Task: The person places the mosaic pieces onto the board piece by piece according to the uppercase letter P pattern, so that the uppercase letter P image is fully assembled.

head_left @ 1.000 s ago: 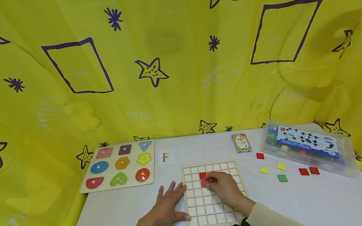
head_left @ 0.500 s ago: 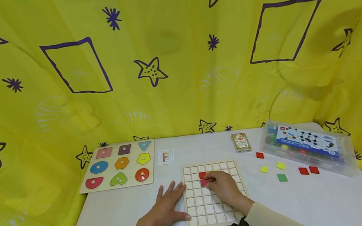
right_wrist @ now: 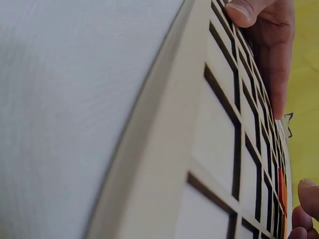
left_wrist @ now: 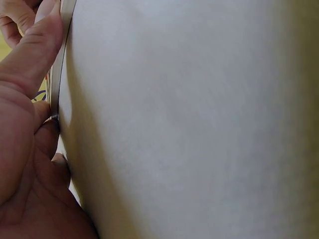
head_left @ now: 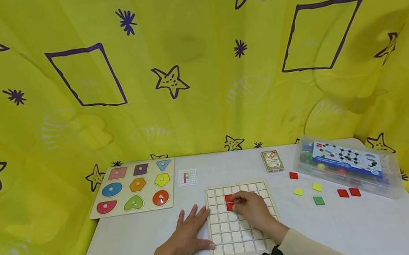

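Observation:
A wooden grid board (head_left: pixel 224 249) lies on the table in the head view. My left hand (head_left: pixel 186 233) rests flat beside it, fingers spread, with the thumb and fingertips at the board's left edge. My right hand (head_left: pixel 255 211) is over the board's upper middle, its thumb and index finger bent and a little apart. Just left of those fingertips, an upper red tile (head_left: pixel 228 198) and a lower red tile (head_left: pixel 229 207) sit in adjoining cells. No tile shows between the fingers. In the right wrist view, only fingertips (right_wrist: pixel 309 196) of that hand appear, beside a red tile (right_wrist: pixel 281 191).
Loose on the right are a green tile (head_left: pixel 319 201), two yellow pieces and several red tiles. Behind stand a card box (head_left: pixel 272 161) and a clear plastic case (head_left: pixel 345 165). A shape puzzle (head_left: pixel 133 187) and a small pattern card (head_left: pixel 187 177) lie at the back left.
The lower red tile has gone from pinkish to plain red and now looks flat in its cell. My right fingers have parted slightly, and a yellow patch beneath them is now covered.

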Tool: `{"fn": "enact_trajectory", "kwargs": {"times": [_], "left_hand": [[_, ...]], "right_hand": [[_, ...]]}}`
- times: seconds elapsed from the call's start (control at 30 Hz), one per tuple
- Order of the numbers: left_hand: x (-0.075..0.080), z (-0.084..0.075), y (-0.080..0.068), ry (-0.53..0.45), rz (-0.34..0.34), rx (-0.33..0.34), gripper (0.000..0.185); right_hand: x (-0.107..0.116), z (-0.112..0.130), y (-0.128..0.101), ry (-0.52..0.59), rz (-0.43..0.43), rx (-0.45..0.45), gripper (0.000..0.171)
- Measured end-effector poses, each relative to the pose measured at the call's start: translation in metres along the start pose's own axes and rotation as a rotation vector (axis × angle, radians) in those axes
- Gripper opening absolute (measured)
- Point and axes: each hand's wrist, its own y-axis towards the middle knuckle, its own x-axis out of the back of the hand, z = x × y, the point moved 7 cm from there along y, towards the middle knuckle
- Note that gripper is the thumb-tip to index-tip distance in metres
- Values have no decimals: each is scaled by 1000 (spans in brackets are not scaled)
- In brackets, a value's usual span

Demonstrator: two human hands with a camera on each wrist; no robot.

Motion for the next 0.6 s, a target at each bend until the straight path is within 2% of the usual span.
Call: {"fn": "enact_trajectory", "kwargs": {"times": [0.2, 0.43, 0.6], "left_hand": [[0, 0, 0, 5, -3, 7, 105], [-1, 1, 0, 7, -8, 5, 105], [-1, 0, 0, -1, -12, 4, 104]], "right_hand": [[7, -3, 2, 97, -15, -46, 21], [16, -4, 4, 173, -9, -48, 21], [34, -9, 5, 174, -11, -77, 26]]}}
